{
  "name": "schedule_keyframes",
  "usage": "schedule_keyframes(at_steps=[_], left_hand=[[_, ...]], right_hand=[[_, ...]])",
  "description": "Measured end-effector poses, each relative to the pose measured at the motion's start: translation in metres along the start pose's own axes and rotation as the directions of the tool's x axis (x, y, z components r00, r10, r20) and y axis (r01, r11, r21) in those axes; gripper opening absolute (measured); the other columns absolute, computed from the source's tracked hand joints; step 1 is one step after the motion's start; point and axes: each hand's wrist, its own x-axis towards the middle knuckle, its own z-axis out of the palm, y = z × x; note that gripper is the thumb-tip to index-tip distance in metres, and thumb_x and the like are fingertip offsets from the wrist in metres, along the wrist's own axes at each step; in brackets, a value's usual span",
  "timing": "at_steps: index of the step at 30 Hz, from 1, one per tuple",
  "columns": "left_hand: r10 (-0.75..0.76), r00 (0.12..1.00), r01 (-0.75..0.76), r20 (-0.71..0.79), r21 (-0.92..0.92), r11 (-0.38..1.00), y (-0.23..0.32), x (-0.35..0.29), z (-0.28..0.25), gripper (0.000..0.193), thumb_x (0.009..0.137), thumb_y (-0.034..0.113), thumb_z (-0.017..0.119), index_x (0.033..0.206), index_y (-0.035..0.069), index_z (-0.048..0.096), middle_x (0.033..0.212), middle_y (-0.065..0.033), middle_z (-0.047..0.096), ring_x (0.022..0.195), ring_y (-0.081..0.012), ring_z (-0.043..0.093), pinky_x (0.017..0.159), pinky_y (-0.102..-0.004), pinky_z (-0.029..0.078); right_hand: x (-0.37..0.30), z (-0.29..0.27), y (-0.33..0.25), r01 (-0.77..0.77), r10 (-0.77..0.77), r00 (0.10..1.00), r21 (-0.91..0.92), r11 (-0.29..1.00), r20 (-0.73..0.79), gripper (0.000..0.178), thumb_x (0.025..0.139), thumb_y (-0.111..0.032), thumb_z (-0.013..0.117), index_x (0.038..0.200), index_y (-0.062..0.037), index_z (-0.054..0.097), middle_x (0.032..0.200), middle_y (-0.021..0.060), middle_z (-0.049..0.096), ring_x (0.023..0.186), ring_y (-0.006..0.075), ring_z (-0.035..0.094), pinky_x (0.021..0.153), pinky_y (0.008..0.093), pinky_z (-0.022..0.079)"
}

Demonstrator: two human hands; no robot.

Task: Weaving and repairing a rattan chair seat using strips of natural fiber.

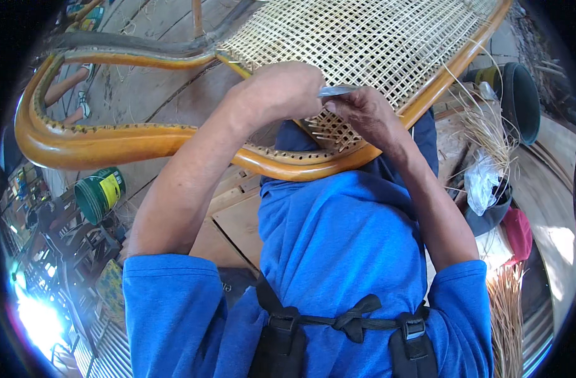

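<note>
A curved, varnished wooden frame point(281, 165) with a row of small holes along its inner edge lies across my lap. Pale woven cane point(370, 41) fills its right part, and loose strand ends point(330, 132) stick out near the right hand. Above the frame, my left hand point(285, 88) is closed, its fingers mostly hidden behind its back. A flat grey blade-like piece point(338, 91) runs from it to my right hand point(366, 110), whose curled fingers press on its other end. The exact kind of this piece cannot be made out.
A green bucket point(99, 195) with a yellow label sits at left, a dark bucket point(521, 104) at right. Loose cane strands point(489, 126), a clear plastic bag point(482, 183), red cloth point(516, 236) and a cane bundle point(507, 315) lie at right. Another person's legs point(67, 88) show far left.
</note>
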Motion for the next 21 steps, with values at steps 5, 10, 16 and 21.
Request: schedule_keyframes(at_steps=[5, 10, 16, 21], left_hand=[[0.033, 0.999, -0.031, -0.036, 0.045, 0.998, -0.013, 0.003, 0.001, 0.023, 0.070, 0.016, 0.055, 0.082, -0.001, 0.066, 0.076, -0.0196, 0.064, 0.072, -0.0324, 0.064, 0.066, -0.0410, 0.051], [0.169, 0.985, -0.170, -0.041, -0.010, 0.985, -0.016, 0.008, -0.003, 0.024, 0.069, 0.020, 0.055, 0.076, -0.002, 0.062, 0.062, -0.0208, 0.058, 0.059, -0.0344, 0.059, 0.059, -0.0421, 0.047], [-0.068, 0.997, 0.060, 0.033, 0.206, 0.977, -0.011, 0.011, -0.009, 0.025, 0.076, 0.028, 0.058, 0.085, 0.008, 0.069, 0.082, -0.0102, 0.067, 0.079, -0.0244, 0.064, 0.072, -0.0368, 0.049], [-0.081, 0.993, 0.043, 0.082, 0.387, 0.921, -0.002, 0.017, -0.011, 0.020, 0.075, 0.017, 0.059, 0.091, 0.013, 0.070, 0.090, -0.0058, 0.068, 0.085, -0.0219, 0.065, 0.077, -0.0410, 0.046]], right_hand=[[-0.002, 0.005, -0.017, -0.020, -0.006, 0.996, -0.294, 0.956, -0.088, 0.024, 0.084, -0.020, 0.060, 0.100, -0.0022, 0.064, 0.066, 0.0104, 0.058, 0.063, 0.0145, 0.055, 0.061, 0.0294, 0.045], [0.005, 0.004, -0.019, -0.020, 0.016, 1.000, -0.165, 0.986, -0.024, 0.023, 0.085, -0.020, 0.058, 0.100, -0.0033, 0.064, 0.078, 0.0115, 0.065, 0.068, 0.0147, 0.061, 0.064, 0.0292, 0.047], [-0.001, 0.017, 0.009, 0.157, -0.267, 0.957, -0.563, 0.812, -0.118, 0.013, 0.078, -0.014, 0.059, 0.073, -0.0029, 0.060, 0.067, 0.0160, 0.058, 0.063, 0.0337, 0.057, 0.060, 0.0410, 0.046], [-0.002, 0.025, 0.009, 0.155, -0.325, 0.929, -0.615, 0.773, -0.174, 0.008, 0.068, -0.010, 0.058, 0.061, -0.0068, 0.056, 0.059, 0.0174, 0.050, 0.057, 0.0335, 0.053, 0.054, 0.0422, 0.044]])
